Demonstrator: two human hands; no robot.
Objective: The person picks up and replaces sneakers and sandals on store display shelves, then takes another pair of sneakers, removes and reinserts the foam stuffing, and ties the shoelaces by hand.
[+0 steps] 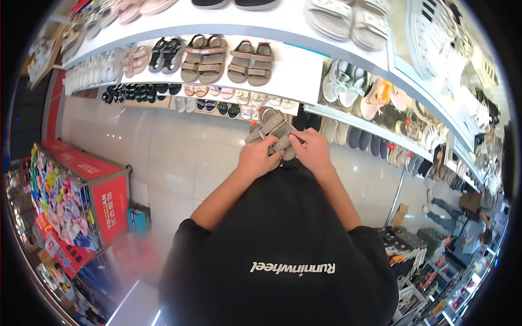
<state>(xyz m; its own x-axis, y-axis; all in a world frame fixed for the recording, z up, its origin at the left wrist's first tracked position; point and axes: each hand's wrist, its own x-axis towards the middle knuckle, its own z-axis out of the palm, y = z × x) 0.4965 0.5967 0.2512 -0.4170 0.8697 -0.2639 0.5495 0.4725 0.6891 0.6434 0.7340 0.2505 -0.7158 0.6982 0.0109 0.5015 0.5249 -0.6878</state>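
A pair of taupe strap sandals (275, 126) is held up in front of my chest, with the toe ends and straps partly covered by my fingers. My left hand (260, 158) is closed around the near left part of the sandals. On the other side, my right hand (313, 152) grips a strap at the right edge with thumb and fingers pinched together. Just beyond, similar brown sandals (250, 63) stand in pairs on a white display shelf (296, 68).
Higher shelves carry white slippers (348, 22) and pink sandals; sneakers (343, 82) line the right racks. At left stands a red bin (111, 209) of colourful goods, with a teal box (138, 219) beside it. Another person (473, 239) is at far right.
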